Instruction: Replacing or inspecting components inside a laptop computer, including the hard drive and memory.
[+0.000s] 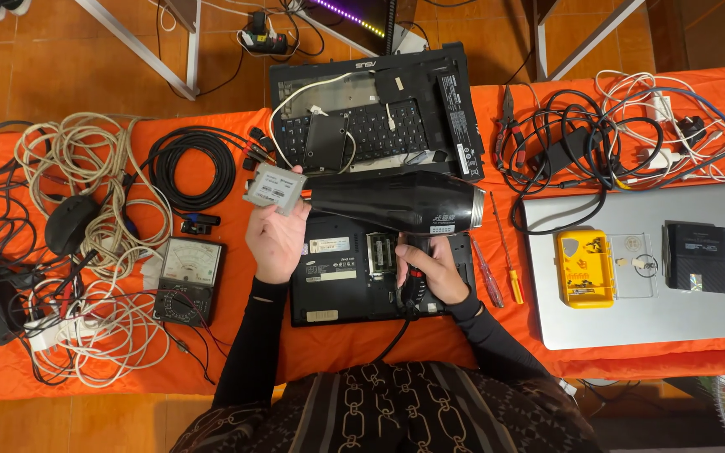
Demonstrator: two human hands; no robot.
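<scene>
- The right hand [431, 270] is wrapped around the handle of a black hair dryer [396, 201], whose barrel lies crosswise above the hand, its silver end pointing away to that hand's outer side.
- The dryer's black cord [396, 335] drops from below the right hand toward the person's body.
- The left hand [277, 239] is closed on a small grey box [274, 188], pinched at its lower edge; the box sits just beside the dark end of the dryer, and whether they touch I cannot tell.
- Under and between both hands lies an opened black laptop base [337, 285] on the orange worktop [497, 344].
- Beyond the hands, a second black laptop [379, 117] lies with its keyboard exposed.
- Just outside the right hand rest two screwdrivers [501, 260], one red and one with a yellow handle.
- Further out from the right hand is a closed silver laptop [631, 319] carrying a yellow case [585, 268] and a black box [696, 257].
- Outside the left hand sits an analogue multimeter [188, 277], with a black coiled cable [192, 168] beyond it and pale tangled cables [86, 168] further off.
</scene>
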